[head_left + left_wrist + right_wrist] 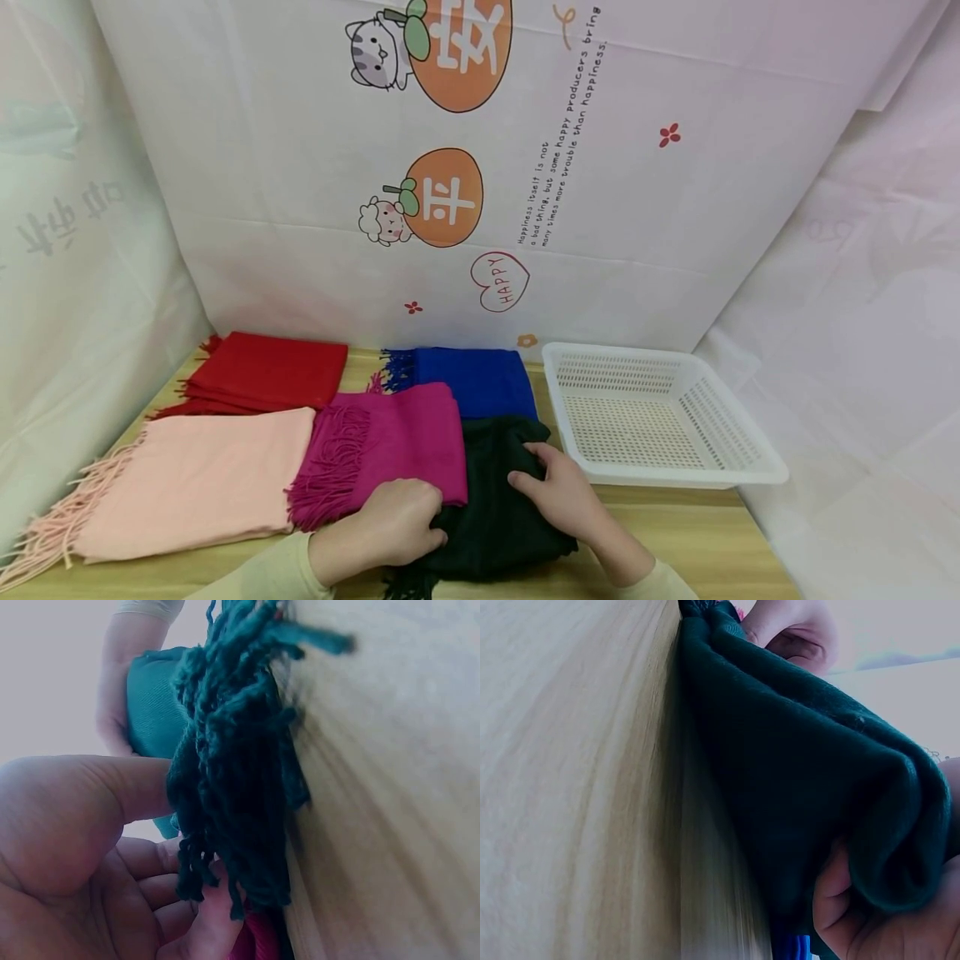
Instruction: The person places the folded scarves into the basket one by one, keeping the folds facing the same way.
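Note:
A folded dark green scarf (495, 517) lies in front, its left part beside and partly under a folded magenta scarf (420, 433). My left hand (401, 521) pinches the green scarf at its fringed left end; in the left wrist view the thumb presses against the dark fringe (232, 772), with the other fingers behind it. At the opposite side, my right hand (558, 492) grips the folded right edge. The right wrist view shows that edge bulging in a rounded fold (900, 855), raised off the wooden table (577, 787), with fingers curled beneath it.
A white perforated basket (761, 475) stands at the right. A blue folded scarf (472, 379) lies behind the green one. Red (270, 371) and pale pink (202, 483) folded scarves, both fringed, are on the left. White printed cloth (622, 208) walls off the back and sides.

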